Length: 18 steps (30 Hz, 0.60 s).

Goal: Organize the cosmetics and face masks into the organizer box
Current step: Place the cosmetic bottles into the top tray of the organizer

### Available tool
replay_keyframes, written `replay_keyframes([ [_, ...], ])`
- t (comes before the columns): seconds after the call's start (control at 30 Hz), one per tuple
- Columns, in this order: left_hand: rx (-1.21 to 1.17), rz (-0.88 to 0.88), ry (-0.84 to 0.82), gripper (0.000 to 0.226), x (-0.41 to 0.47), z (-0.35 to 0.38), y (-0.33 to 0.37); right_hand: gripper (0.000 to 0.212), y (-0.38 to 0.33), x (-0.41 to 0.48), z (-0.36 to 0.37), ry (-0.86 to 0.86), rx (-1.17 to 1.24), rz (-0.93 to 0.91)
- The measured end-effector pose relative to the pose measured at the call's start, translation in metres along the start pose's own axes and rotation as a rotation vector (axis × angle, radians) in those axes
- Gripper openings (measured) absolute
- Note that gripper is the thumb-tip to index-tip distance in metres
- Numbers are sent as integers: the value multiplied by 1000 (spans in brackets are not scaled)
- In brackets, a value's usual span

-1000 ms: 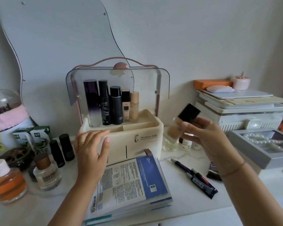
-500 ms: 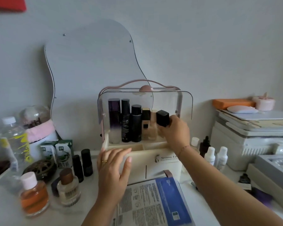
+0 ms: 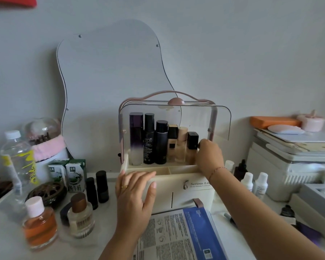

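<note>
The cream organizer box stands at the centre with its clear lid raised. Several bottles stand in a row in its upper tray. At the right end of that row is a beige foundation bottle with a black cap. My right hand is inside the tray, fingers closed around that bottle's lower part. My left hand rests flat against the box's front left corner, fingers apart, holding nothing. A stack of blue face mask packets lies in front of the box.
Left of the box stand two small black tubes, a brown-capped bottle, an orange liquid bottle, green cartons and a water bottle. To the right are small white bottles, a dark dropper bottle and a white storage unit.
My right hand carried the foundation bottle from the right of the box into the upper tray and lowered it beside the other bottles. My left hand stayed on the box's front.
</note>
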<state>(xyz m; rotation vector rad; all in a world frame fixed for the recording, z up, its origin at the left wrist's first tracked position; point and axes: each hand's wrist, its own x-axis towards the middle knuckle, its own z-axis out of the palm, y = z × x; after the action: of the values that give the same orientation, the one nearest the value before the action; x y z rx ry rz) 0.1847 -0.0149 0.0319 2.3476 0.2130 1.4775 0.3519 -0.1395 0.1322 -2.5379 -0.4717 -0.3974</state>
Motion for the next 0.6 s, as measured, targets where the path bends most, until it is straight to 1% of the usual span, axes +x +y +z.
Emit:
replay_keyframes([
  [0.33,-10,2,9,33,1,-1,2,20,-6,8,9,40,-22,1],
  [0.47,-1,5,7,34,1,-2,2,19,-4,4,8,60,48,-4],
  [0.53,1,5,9,34,1,-1,1,19,-1,-5,7,101,93,-68],
  [0.6,0,5,14,33,1,-1,1,20,3,-14,7,102,110,-207],
])
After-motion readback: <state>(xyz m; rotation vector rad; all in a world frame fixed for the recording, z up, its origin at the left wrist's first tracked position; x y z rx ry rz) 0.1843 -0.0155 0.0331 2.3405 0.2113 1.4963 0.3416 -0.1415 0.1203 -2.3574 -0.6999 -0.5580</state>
